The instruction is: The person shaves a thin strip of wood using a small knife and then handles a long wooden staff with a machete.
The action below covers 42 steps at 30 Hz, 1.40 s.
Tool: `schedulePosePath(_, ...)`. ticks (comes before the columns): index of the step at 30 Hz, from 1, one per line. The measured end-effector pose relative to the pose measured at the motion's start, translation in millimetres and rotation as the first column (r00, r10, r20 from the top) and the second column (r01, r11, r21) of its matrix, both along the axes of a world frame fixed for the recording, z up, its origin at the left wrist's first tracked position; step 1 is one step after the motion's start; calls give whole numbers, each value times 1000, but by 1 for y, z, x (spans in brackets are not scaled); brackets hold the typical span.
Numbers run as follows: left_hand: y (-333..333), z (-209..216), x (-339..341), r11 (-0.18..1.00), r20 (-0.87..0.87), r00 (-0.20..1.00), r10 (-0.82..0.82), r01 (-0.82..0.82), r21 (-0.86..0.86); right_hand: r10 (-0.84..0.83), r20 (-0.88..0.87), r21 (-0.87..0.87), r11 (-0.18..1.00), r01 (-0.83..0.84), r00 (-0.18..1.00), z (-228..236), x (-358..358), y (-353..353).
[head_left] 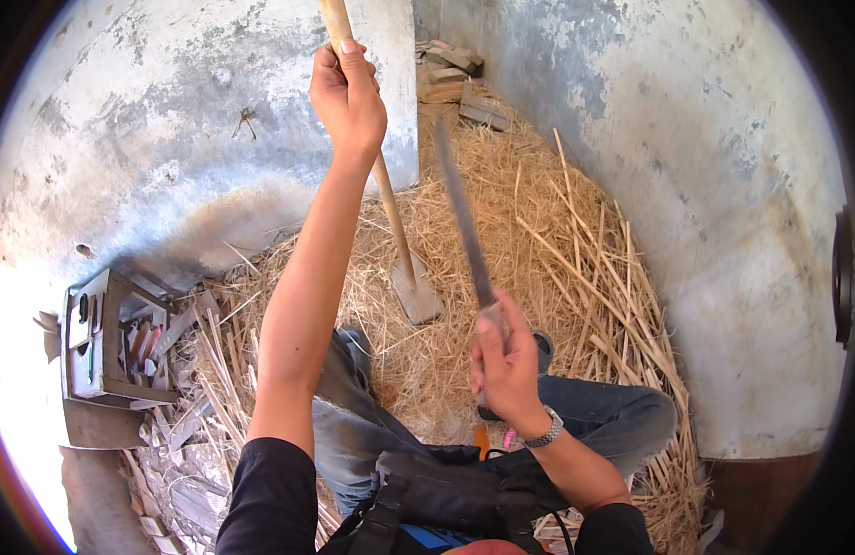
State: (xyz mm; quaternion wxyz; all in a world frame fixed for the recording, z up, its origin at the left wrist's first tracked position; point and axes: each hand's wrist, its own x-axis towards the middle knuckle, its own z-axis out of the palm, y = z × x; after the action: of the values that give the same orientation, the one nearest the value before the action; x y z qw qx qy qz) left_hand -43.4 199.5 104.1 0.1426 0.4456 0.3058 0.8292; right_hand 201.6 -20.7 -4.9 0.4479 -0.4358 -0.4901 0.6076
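Note:
My left hand (350, 104) is raised at the upper middle, its fingers wrapped round a long pale wooden stick (391, 208). The stick slants down, and its lower end meets a small flat wooden block (415, 294) lying on the straw. In my right hand (509, 365), at lower centre right, is the handle of a long knife (464, 227). Its narrow dark blade points up and slightly left, apart from the stick, and looks a little blurred. My right fist hides part of the handle.
Straw and wood shavings (474, 176) cover the floor, with long thin sticks (589, 296) heaped at right. A small wooden cabinet (117, 338) stands left, holding odds and ends. Bricks (453, 60) lie in the far corner. Worn walls (687, 166) rise around; my bent legs (603, 407) are close below.

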Motion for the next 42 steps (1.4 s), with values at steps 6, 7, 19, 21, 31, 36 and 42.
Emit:
schedulePosePath(6, 3, -2, 0, 999, -25, 999, 33, -33, -1, -172, 235, 446, 894, 51, 956, -65, -18, -3)
schedulePosePath(7, 4, 0, 0, 1000, -19, 1000, 13, -12, 9, -126, 312, 457, 889, -33, 942, -107, -15, -5)
schedulePosePath(19, 3, -6, -24, 993, -52, 992, 118, -118, 9, -88, 339, 112, 992, 53, 937, -154, -27, 3)
schedulePosePath(21, 2, -5, -20, 991, -49, 989, 136, -136, 0, -143, 318, 244, 968, 65, 937, -117, -29, 13)
schedulePosePath(31, 5, -4, -5, 997, -47, 996, 73, -72, 25, 57, 612, -10, 998, -64, 789, -260, 8, -23)
schedulePosePath(36, 1, -7, -19, 994, -56, 993, 101, -98, 46, -11, 500, 32, 999, -5, 866, -240, -8, -19)
schedulePosePath(42, 1, -7, -21, 996, -30, 997, 76, -74, 40, 53, 577, 51, 994, -101, 815, -220, -8, -6)
